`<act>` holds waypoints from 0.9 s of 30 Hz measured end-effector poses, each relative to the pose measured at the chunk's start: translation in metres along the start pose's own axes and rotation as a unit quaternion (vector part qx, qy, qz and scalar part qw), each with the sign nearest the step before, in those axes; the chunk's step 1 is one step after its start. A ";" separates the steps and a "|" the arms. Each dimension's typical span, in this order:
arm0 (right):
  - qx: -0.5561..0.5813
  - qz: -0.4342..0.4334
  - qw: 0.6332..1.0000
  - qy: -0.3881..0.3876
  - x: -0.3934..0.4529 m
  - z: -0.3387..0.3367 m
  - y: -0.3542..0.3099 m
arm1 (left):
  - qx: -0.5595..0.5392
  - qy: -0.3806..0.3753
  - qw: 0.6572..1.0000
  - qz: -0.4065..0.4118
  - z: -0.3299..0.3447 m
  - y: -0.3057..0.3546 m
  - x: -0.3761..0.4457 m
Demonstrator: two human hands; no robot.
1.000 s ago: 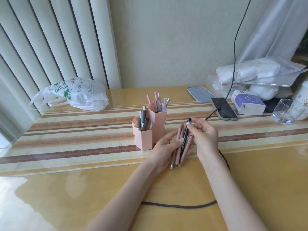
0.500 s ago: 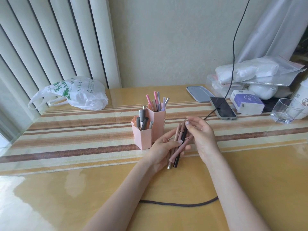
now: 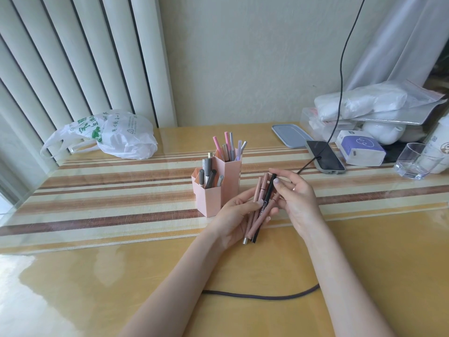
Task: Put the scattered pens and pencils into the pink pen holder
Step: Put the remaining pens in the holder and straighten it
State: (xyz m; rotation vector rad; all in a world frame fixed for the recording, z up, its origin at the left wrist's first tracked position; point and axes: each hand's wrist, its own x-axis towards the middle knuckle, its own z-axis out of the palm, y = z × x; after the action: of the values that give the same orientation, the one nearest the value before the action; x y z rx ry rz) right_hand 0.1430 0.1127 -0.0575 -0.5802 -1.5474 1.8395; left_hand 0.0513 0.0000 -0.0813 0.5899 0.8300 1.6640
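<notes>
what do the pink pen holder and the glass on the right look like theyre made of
The pink pen holder looks like matte moulded plastic: flat hexagonal walls, even colour, no shine, though coated card or metal cannot be ruled out. The tumbler looks like clear glass or hard acrylic: see-through faceted walls with bright highlights and a thick-looking base.

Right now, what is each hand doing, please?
Left hand: closed around a bundle of pens.
Right hand: pinching the black pen in that bundle.
</notes>
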 end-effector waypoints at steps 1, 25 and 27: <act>-0.016 -0.006 1.000 -0.002 0.000 0.001 0.001 | 0.000 -0.004 1.000 0.001 0.000 0.000 0.000; 0.212 -0.013 0.977 0.034 0.012 -0.009 -0.007 | 0.015 0.014 0.997 -0.072 0.000 -0.001 0.002; 0.251 -0.009 0.967 0.026 0.011 -0.007 -0.009 | -0.011 0.031 0.997 -0.072 -0.001 -0.001 0.003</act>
State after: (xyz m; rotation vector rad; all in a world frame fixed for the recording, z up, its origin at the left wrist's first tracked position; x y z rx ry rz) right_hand 0.1420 0.1267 -0.0495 -0.3669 -0.9857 2.0786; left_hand 0.0499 0.0027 -0.0829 0.4544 0.8777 1.5643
